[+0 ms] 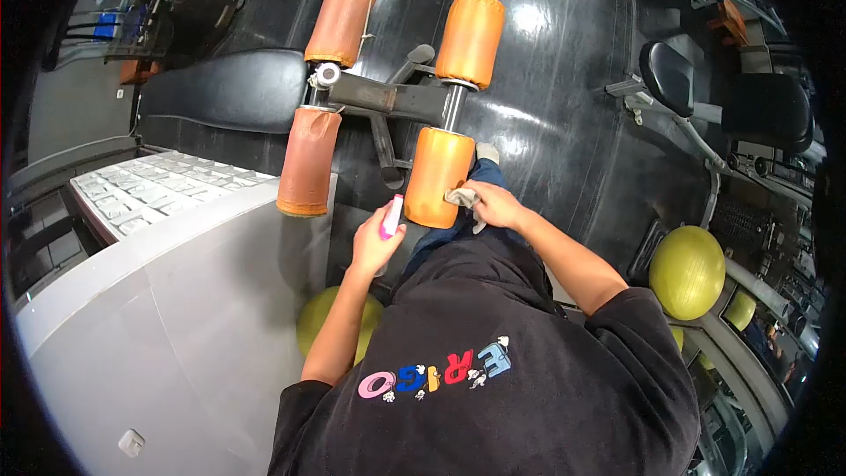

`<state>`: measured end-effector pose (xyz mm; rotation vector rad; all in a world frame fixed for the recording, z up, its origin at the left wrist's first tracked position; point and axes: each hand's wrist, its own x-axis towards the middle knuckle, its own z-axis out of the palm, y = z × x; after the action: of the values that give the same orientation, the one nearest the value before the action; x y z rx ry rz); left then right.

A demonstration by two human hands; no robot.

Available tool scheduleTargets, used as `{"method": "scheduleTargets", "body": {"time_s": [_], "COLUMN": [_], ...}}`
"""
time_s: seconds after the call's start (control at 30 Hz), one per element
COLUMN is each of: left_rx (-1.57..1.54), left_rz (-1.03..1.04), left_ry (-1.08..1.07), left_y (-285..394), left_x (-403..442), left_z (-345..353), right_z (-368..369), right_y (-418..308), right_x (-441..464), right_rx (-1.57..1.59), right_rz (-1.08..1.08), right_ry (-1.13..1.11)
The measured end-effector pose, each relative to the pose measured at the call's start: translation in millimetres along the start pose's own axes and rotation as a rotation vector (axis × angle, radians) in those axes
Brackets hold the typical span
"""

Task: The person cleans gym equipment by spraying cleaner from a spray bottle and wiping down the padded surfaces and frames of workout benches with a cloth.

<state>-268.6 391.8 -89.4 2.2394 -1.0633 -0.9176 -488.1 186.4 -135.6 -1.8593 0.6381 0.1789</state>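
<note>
My left hand is closed around a spray bottle with a pink and white head; most of the bottle is hidden by the hand and arm. In my right hand is a crumpled pale cloth, pressed against the lower right side of the near orange foam roller. That roller sits on a metal bar of a sit-up bench, with a second orange roller at the bar's far end. Two brownish-red rollers are mounted on the bench beside its black pad.
A white partition wall with a tiled top stands close on the left. One green exercise ball lies by my left arm, another at the right. Black-padded gym machines stand on the right of the dark floor.
</note>
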Motion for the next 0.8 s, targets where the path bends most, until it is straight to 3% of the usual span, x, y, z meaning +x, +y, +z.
{"method": "scheduleTargets", "body": {"time_s": [0.13, 0.2, 0.27, 0.37, 0.47, 0.57, 0.63, 0.8], "left_rx": [-0.102, -0.466, -0.463, -0.635, -0.615, -0.527, -0.413, -0.175], "left_rz": [-0.005, -0.077, -0.091, -0.197, -0.209, -0.163, -0.174, -0.114], "left_ry": [-0.012, 0.069, 0.083, 0.126, 0.163, 0.226, 0.147, -0.049], "left_y": [5, -5, -15, 4, -2, -5, 5, 47], "left_x": [10, 8, 3, -5, -7, -5, -3, 3], "left_z": [27, 41, 37, 8, -13, -18, -19, 1], "right_z": [16, 39, 64, 78, 65, 54, 35, -9], "right_y": [-8, -36, -44, -72, -87, -69, -55, 22], "right_x": [17, 25, 49, 82, 89, 67, 35, -17], "right_rx": [-0.079, -0.114, -0.094, 0.067, 0.197, 0.295, 0.280, 0.135], "right_rz": [-0.067, -0.066, -0.227, -0.186, -0.037, -0.052, -0.074, 0.190], "right_ry": [-0.014, 0.018, 0.094, 0.071, -0.060, -0.035, 0.037, 0.161]}}
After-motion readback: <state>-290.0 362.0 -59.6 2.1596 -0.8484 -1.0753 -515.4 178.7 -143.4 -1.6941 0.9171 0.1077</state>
